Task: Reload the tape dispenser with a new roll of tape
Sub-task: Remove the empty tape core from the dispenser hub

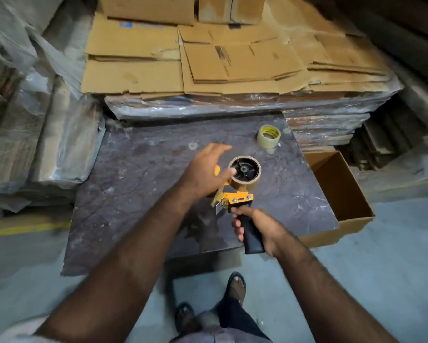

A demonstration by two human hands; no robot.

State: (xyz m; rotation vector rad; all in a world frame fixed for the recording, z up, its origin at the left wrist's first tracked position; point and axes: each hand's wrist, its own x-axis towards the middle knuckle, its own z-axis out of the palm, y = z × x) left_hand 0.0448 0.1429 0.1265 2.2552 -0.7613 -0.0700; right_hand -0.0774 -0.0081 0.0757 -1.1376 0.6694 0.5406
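our right hand [260,225] grasps the tape dispenser [242,191]; our left hand [205,169], fingers spread, is beside its roll [245,173]; spare roll [268,136] beyond the dispenser.

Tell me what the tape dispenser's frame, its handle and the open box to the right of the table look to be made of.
Tape dispenser frame: probably painted metal; glossy yellow-orange, thin flat plate with screw heads.
Handle, held by the right hand: likely matte black plastic or rubber; moulded and dull.
Open box: brown corrugated cardboard; matte, folded flaps.
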